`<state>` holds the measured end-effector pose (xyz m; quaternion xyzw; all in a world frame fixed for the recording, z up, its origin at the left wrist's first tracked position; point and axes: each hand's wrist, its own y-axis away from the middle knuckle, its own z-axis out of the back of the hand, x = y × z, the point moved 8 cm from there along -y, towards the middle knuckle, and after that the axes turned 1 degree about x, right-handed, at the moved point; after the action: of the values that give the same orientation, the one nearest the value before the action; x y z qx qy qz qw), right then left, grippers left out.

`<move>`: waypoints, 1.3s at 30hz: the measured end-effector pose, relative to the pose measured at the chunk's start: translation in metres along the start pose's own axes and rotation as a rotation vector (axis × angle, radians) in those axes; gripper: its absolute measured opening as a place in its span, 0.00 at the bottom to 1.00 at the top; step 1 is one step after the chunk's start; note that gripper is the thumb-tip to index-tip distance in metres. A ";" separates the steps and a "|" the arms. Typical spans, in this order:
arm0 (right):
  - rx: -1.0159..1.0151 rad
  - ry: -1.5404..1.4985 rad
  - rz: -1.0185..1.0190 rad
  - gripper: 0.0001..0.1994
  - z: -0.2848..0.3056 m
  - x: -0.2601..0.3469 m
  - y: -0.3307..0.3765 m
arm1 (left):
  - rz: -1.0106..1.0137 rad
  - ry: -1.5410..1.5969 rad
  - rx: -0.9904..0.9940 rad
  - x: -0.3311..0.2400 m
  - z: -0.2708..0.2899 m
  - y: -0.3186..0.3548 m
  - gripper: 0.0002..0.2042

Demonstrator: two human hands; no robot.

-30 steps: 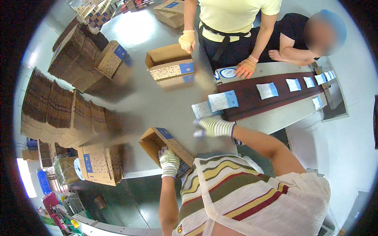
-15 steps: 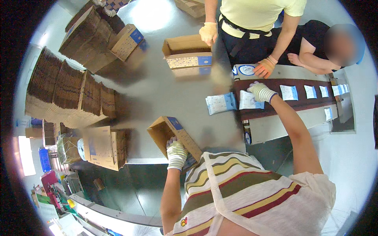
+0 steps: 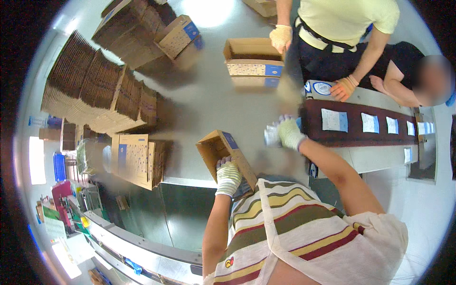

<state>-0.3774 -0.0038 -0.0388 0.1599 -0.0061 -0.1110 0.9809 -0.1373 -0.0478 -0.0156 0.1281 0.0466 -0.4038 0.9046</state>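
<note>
The left hand (image 3: 228,176), in a striped glove, gripped the near edge of an open carton (image 3: 225,156) that stood tilted on the grey table (image 3: 209,104), just in front of the person's chest, its fingers curled over the rim. The right hand (image 3: 289,133), also gloved, was stretched out to the right and closed around a pale packet (image 3: 272,135) — blurred, so its exact shape could not be told — just beside the end of the dark belt (image 3: 356,137). Along that belt lay white pouches (image 3: 334,120), spaced apart in a row. Across the table a second carton (image 3: 253,61) stood open, and a co-worker's gloved hand (image 3: 280,37) rested at its right edge, while that person's other hand (image 3: 344,88) touched a white-and-blue pack (image 3: 319,88) at the belt's head. Stacks of flattened cartons (image 3: 95,90) filled the table's left side, with a smaller pile (image 3: 137,159) near the left hand.
</note>
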 end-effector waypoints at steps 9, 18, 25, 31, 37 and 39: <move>-0.138 -1.018 0.138 0.34 0.043 0.063 0.017 | 0.082 -0.009 0.226 -0.004 -0.012 -0.014 0.21; -0.195 -1.342 0.600 0.13 0.086 0.151 -0.023 | 0.022 0.062 0.078 -0.015 -0.033 -0.029 0.18; -0.353 -0.798 0.473 0.29 0.119 0.141 -0.002 | 0.043 0.031 -0.072 -0.009 -0.028 -0.019 0.19; -0.216 -0.620 0.167 0.33 0.089 0.128 -0.003 | 0.020 0.122 -0.125 -0.009 -0.029 -0.022 0.21; -0.206 -0.327 0.242 0.39 0.113 0.150 -0.007 | 0.023 0.034 -0.002 -0.022 -0.003 -0.010 0.25; -0.334 -0.420 0.318 0.35 0.128 0.147 0.009 | 0.073 -0.002 0.292 -0.027 -0.002 0.013 0.25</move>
<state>-0.2384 -0.0679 0.0815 -0.0329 -0.2153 0.0138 0.9759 -0.1459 -0.0195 -0.0099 0.2598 -0.0182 -0.3733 0.8904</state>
